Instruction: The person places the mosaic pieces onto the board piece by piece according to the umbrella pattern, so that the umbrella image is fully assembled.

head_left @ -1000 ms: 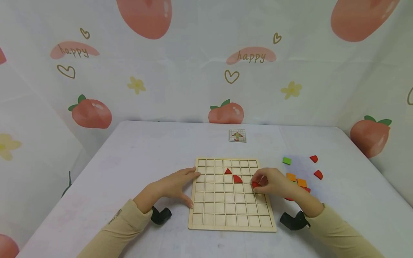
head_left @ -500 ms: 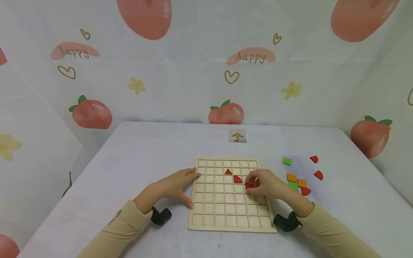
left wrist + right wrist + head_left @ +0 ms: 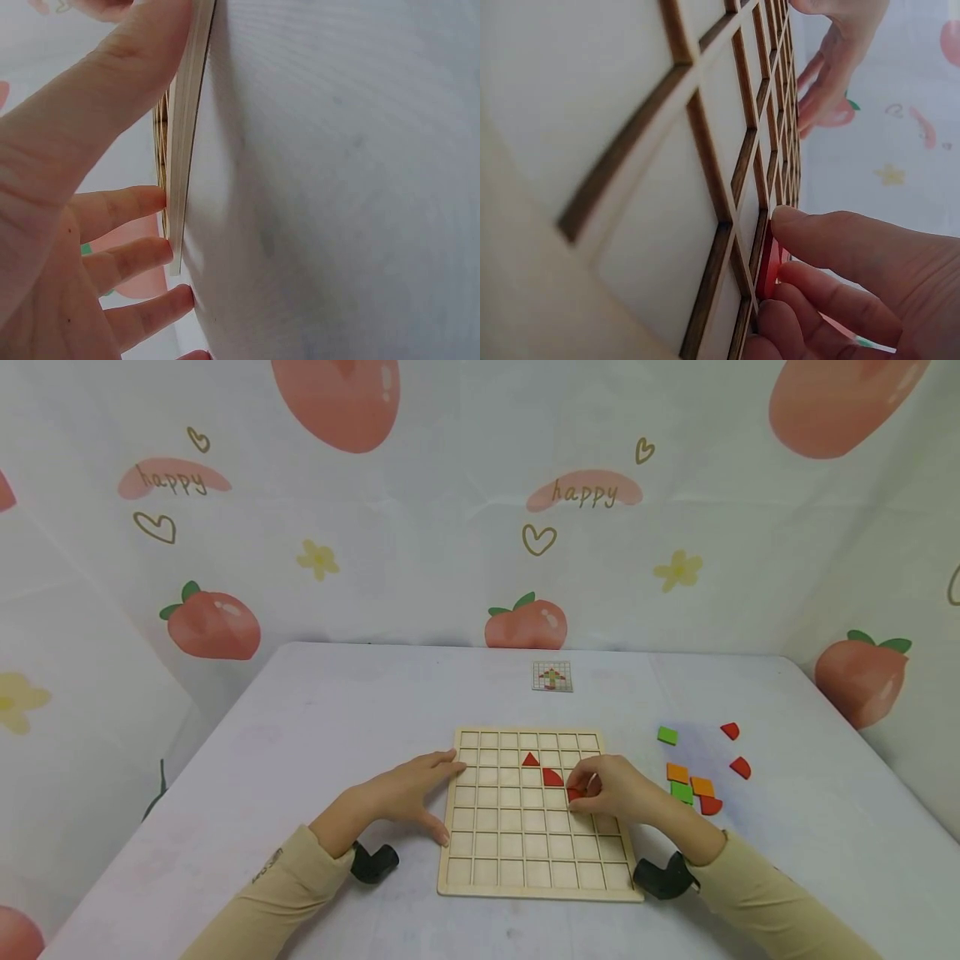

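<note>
Clock reads from board centre, 12 pointing away from the person. Right hand has a red piece in a tight thumb-and-finger pinch, low over the grid board at about 2 o'clock. Fingers hide most of it, so can't tell its shape, or whether it's seated in a cell or riding on a rib.

Main risk, I'd say: piece goes in rotated wrong, or one edge hangs up on a rib and it sits tilted. Cause: the fingers cover the cell edges.

Second: neighbour gets bumped. The placed red quarter-circle is just off the fingertips, toward their 10 o'clock; a sideways nudge could lift or twist it. Red triangle near 12 o'clock is safer.

Third: board slides. Left hand is spread with nothing in its grasp, fingertips and thumb only touching the 9-to-10 o'clock edge. Light contact; a hard press opposite may shift it.

Fourth: pull-back. Loose red quarter-circle, green square and orange square lie off-board at 3 o'clock, right by the right wrist. A low, sweeping exit could scatter them.
</note>
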